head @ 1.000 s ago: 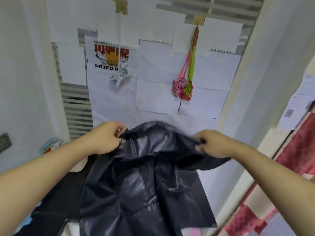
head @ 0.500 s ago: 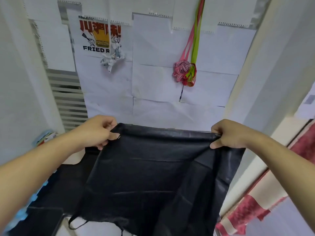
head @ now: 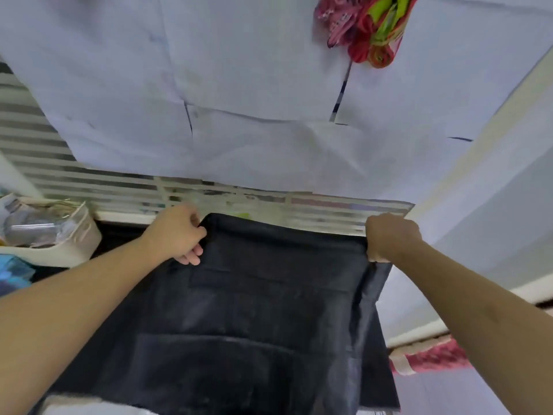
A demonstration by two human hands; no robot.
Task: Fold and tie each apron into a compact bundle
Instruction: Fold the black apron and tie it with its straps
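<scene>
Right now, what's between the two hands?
In the head view, the top edge of the black apron stretches between the left hand and the right hand; each hand grips a corner.

Left hand [head: 176,233]: bare, no glove, ring or watch showing.
Right hand [head: 389,236]: bare, nothing worn on the fingers or wrist.
Left forearm [head: 74,301]: uncovered along its whole visible length, no sleeve.
Right forearm [head: 478,310]: uncovered too, no sleeve or band.
</scene>
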